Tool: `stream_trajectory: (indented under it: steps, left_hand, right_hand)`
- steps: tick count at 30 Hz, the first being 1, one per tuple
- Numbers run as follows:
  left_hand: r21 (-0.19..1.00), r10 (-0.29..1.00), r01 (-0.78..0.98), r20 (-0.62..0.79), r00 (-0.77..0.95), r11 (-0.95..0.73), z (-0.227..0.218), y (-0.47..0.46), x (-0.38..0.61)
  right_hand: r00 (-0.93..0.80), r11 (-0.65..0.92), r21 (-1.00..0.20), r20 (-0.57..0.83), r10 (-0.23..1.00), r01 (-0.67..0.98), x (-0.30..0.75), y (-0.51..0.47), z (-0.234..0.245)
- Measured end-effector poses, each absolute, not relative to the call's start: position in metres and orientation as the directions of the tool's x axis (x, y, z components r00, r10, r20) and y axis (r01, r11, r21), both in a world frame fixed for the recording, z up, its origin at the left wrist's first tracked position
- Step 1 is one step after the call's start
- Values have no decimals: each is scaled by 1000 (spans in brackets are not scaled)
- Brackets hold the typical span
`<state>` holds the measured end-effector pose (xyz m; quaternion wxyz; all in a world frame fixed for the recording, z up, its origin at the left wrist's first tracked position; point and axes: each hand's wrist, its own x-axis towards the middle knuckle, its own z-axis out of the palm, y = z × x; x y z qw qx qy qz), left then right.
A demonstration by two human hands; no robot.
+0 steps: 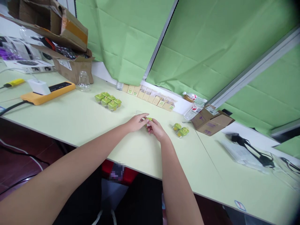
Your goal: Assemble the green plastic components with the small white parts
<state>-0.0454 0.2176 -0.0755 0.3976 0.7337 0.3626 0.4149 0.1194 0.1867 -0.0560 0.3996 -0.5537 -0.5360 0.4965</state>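
Note:
Above the middle of the table, my left hand [137,122] and my right hand [157,130] meet around a small green-lidded container [149,119]. My right thumb and fingers grip it from the right; my left fingers and thumb close on it from the left. Most of its body is hidden by the fingers. Just behind my left hand lies a small clear flat piece [139,112]. Left of my hands stands a group of similar clear containers with green lids [108,100]. A smaller group of green-lidded containers [181,130] stands to the right.
A row of small tan boxes [150,95] lines the back edge. At left are an orange power strip [50,92], a clear jar [83,82] and open cartons [72,67]. A cardboard box [209,122], plastic packaging [239,153] and black cable [255,153] lie right.

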Motion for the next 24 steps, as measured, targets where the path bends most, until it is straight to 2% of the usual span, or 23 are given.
stream_trajectory:
  steps: [5,13,24]
  left_hand:
    - [957,846,37,236,478,-288,-75,222,-47]
    - [900,823,72,357,441,-429,-80,219,-47]
    - [865,777,54,419,470,-499,-82,221,-48]
  right_hand:
    - [-148,-69,-972,-104,984,225,120,186,-56]
    - [-172,-126,-964,-169,971,233,116,185,-51]
    - [-186,-216,-955,-255,949,203,120,182,-48]
